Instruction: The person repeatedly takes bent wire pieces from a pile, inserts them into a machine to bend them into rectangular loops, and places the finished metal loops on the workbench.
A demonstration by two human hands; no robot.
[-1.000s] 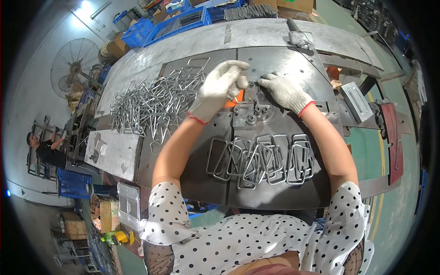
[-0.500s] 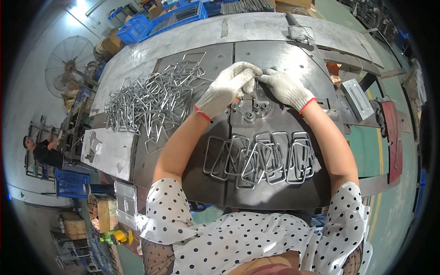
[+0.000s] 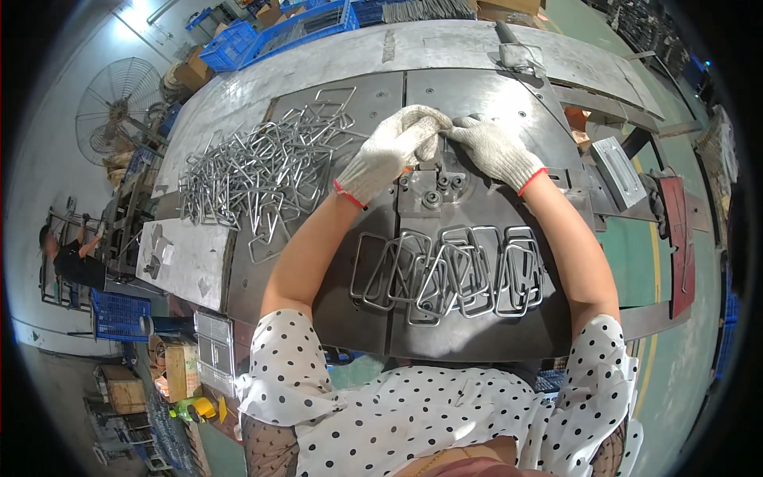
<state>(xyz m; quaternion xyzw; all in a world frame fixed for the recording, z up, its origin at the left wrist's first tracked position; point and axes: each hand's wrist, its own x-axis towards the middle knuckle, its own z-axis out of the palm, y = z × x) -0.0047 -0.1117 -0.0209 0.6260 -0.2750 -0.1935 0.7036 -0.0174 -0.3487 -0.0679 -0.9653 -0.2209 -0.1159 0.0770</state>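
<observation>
Both my hands wear white knit gloves with red cuffs and meet above a bolted metal fixture (image 3: pixel 430 195) on the steel work plate (image 3: pixel 342 334). My left hand (image 3: pixel 400 147) has its fingers curled together, gripping something hidden by the glove. Touching it from the right, my right hand (image 3: pixel 494 151) is also closed, its fingertips bent down; what they pinch does not show. Between my forearms lies a row of overlapping bent-wire frames (image 3: pixel 457 274). Left of my left hand spreads a tangled heap of similar wire frames (image 3: pixel 254 171).
Blue plastic crates (image 3: pixel 298 36) stand beyond the table's far edge. At the right are a grey metal block (image 3: pixel 618 173) and a dark red bar (image 3: pixel 678 246). A large fan (image 3: pixel 119 111) stands at far left, near another person (image 3: pixel 78 258) in dark clothing.
My hands stay together above the fixture with hardly any movement. The whole view has shifted very slightly. At far left, the other person's head and arms have moved a little.
</observation>
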